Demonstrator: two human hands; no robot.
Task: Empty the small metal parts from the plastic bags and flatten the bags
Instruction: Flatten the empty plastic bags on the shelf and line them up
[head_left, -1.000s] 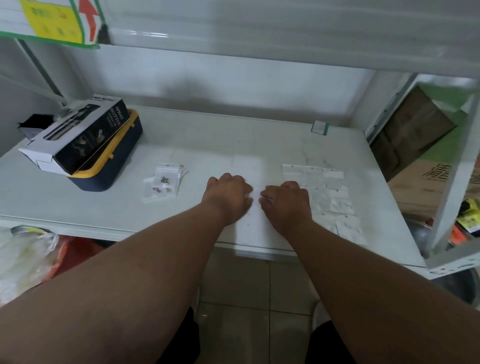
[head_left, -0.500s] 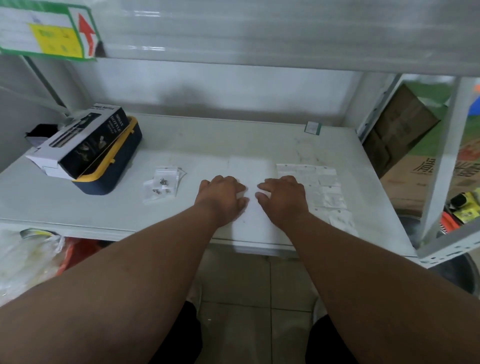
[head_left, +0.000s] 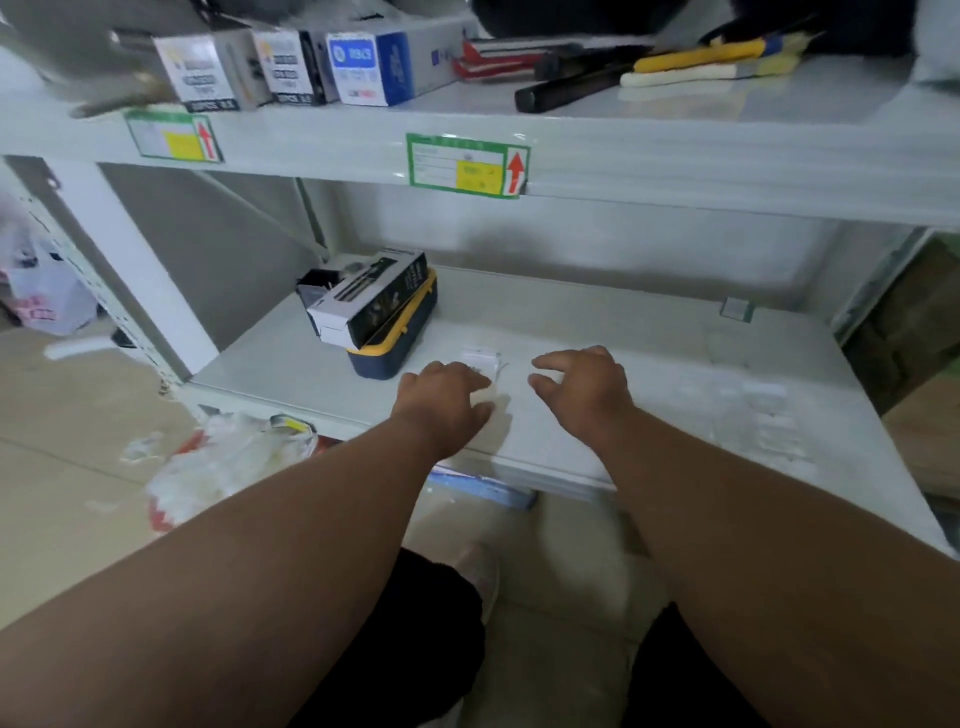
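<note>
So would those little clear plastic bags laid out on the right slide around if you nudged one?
Probably. The small clear plastic bags lie flat and thin on the smooth white shelf, so they look light, floppy and likely to slide or flutter. Being so flat, they may be fiddly to lift.

A single wide-angle head view looks forward and down from above the person's forearms, close over the front edge of the white shelf (head_left: 649, 332). The upper shelf (head_left: 675, 156) crosses the top of the frame, with the tiled floor (head_left: 62, 467) at lower left.
</note>
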